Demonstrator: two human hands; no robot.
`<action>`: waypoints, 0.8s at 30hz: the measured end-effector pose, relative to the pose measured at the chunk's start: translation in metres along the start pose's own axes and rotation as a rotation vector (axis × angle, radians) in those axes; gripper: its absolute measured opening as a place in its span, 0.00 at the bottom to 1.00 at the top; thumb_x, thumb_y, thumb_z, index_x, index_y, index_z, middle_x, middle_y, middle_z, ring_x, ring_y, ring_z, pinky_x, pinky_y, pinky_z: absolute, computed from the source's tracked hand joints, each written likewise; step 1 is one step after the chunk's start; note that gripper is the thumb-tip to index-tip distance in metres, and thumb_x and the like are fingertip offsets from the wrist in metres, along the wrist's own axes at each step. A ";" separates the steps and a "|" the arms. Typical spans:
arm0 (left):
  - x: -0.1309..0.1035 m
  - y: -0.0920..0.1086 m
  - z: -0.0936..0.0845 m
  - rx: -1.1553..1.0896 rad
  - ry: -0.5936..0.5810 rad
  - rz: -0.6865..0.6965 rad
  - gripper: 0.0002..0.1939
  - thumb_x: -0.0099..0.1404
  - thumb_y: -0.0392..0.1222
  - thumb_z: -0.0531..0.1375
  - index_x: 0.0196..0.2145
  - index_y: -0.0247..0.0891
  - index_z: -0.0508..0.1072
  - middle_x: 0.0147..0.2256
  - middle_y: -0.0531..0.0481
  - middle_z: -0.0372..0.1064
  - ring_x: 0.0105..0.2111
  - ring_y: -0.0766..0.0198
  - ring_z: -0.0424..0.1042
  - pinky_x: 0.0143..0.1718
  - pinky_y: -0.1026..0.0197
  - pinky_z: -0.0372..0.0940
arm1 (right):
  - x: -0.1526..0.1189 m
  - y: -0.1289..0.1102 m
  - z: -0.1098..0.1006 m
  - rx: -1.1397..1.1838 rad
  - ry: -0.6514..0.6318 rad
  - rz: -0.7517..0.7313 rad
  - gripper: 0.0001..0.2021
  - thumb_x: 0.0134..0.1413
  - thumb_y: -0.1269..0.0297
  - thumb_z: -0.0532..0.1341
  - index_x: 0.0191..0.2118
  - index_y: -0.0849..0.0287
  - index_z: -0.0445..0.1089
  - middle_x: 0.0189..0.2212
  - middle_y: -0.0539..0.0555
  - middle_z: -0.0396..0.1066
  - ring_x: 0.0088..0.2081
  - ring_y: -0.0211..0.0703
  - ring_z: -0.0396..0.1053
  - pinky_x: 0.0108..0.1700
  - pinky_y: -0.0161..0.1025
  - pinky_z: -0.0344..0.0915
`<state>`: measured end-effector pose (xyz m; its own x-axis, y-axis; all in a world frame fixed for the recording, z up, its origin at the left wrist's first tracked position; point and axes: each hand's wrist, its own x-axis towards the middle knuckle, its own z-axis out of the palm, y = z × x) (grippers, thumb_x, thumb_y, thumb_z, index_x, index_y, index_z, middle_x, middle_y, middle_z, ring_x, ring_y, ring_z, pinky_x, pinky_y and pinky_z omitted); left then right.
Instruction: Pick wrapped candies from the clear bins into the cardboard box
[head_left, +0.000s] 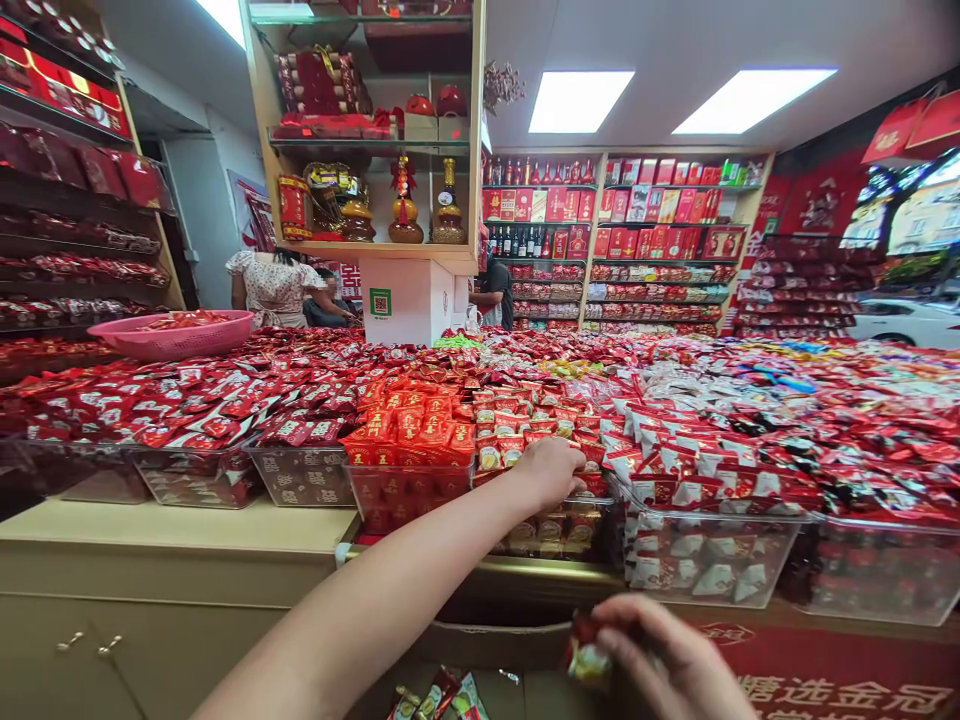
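Wrapped candies point(517, 440) fill the clear bin point(559, 535) right under your left hand point(553, 470); its fingers curl down into the pile, closing on a few at the fingertips. Your right hand point(667, 655), low and near you, pinches a small bunch of wrapped sweets point(589, 655) between thumb and fingers. More packets point(442, 698) lie in the cardboard box point(495, 640) below that hand. Judging by this, the bin looks nearly full, with some packets left to place.
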<state>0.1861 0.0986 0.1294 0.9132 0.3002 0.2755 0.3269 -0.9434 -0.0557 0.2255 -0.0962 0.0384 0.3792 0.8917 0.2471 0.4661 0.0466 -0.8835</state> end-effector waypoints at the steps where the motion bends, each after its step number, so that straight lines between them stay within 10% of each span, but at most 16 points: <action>1: 0.000 -0.001 0.000 -0.004 -0.015 0.001 0.13 0.57 0.47 0.58 0.36 0.37 0.71 0.35 0.48 0.71 0.37 0.61 0.69 0.37 0.55 0.66 | 0.011 -0.017 -0.017 -0.065 0.056 -0.092 0.12 0.45 0.54 0.58 0.31 0.56 0.71 0.29 0.53 0.73 0.32 0.42 0.69 0.35 0.33 0.64; 7: -0.003 -0.001 -0.001 -0.024 -0.028 -0.006 0.13 0.57 0.48 0.57 0.35 0.36 0.71 0.37 0.48 0.70 0.37 0.63 0.69 0.37 0.56 0.66 | 0.074 -0.081 -0.077 -0.544 0.376 -0.272 0.08 0.48 0.59 0.55 0.32 0.56 0.68 0.27 0.52 0.72 0.29 0.43 0.68 0.32 0.38 0.62; 24: -0.008 -0.003 0.003 0.010 -0.006 -0.003 0.12 0.58 0.45 0.57 0.36 0.36 0.71 0.36 0.48 0.71 0.39 0.62 0.69 0.39 0.54 0.66 | 0.127 -0.063 -0.069 -1.171 0.040 -0.216 0.12 0.49 0.71 0.50 0.34 0.55 0.70 0.27 0.56 0.72 0.37 0.49 0.63 0.30 0.36 0.53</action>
<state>0.1791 0.0991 0.1247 0.9137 0.3040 0.2697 0.3320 -0.9411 -0.0642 0.2993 -0.0171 0.1530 0.2177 0.9003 0.3769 0.9619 -0.2635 0.0736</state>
